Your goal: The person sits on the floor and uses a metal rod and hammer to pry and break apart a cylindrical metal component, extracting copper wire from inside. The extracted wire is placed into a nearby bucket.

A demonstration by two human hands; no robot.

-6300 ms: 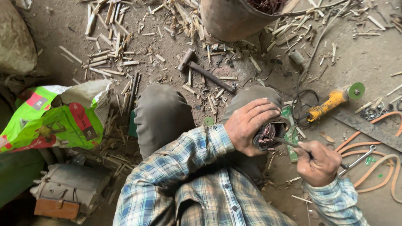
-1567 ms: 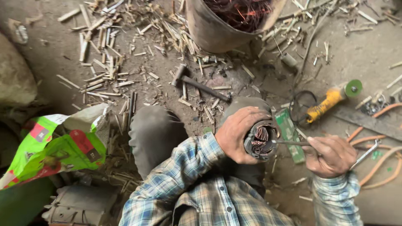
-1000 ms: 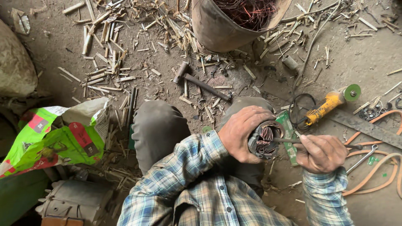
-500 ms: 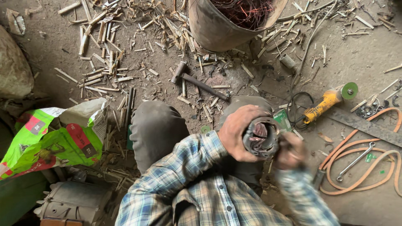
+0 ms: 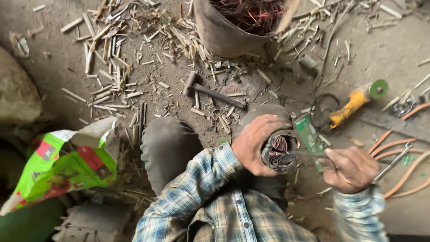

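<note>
- Since half a second ago the right hand [image 5: 350, 169] has drawn away from the motor stator [image 5: 280, 151] toward the right, so a gap now shows between them; the left hand [image 5: 259, 144] has stayed wrapped on the stator.
- Head view: the stator is a dark, round metal shell resting on the person's right knee, its open face turned up toward the camera, and reddish copper windings [image 5: 280, 145] are packed inside it.
- Left hand is clenched around the left side of the shell, with the fingers curling over its rim.
- Right hand is closed on a thin metal tool [image 5: 309, 153]; the tip of this tool reaches into the windings, while the hand itself is just beside the stator on its right side.
- What kind of tool it is I cannot tell, because the shaft is thin and blurred and the handle is hidden in the fist.
- The lower half of the stator is hidden behind the left hand and the plaid sleeve [image 5: 201, 188].
- On the earth floor [image 5: 53, 45] beyond the knees lie a hammer [image 5: 210, 91], many wood splinters [image 5: 112, 80] and a bucket [image 5: 233, 31] with copper wire, cut off by the top edge.
- Farther right lie a yellow angle grinder [image 5: 354, 102] and orange hose [image 5: 398, 148]; a green bag [image 5: 62, 166] lies at the left.
</note>
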